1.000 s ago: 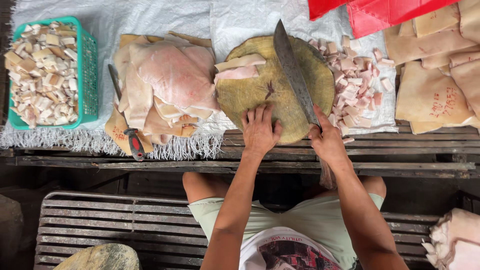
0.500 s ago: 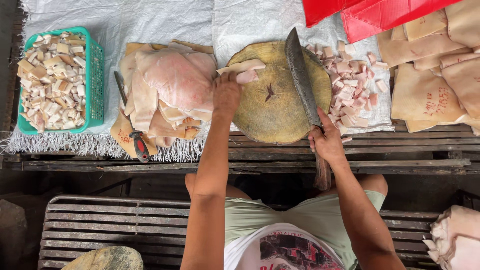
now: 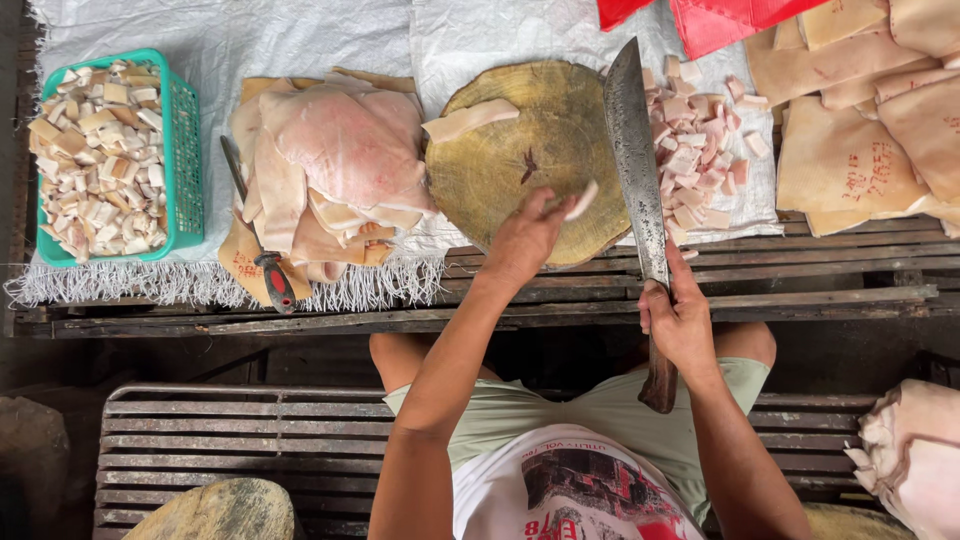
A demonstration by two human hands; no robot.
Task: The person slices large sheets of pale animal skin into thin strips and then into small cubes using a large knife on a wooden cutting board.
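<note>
The left hand [image 3: 525, 240] pinches a pale meat strip [image 3: 581, 200] in its fingers above the round chopping block [image 3: 520, 150], while the right hand [image 3: 680, 320] grips the cleaver [image 3: 635, 150].

Cleaver handle [image 3: 660, 375] mostly hidden inside right hand [image 3: 680, 320]. Red cloth [image 3: 720, 15] cut off at far edge. Pale slab [image 3: 915, 455] cropped at right edge.
</note>
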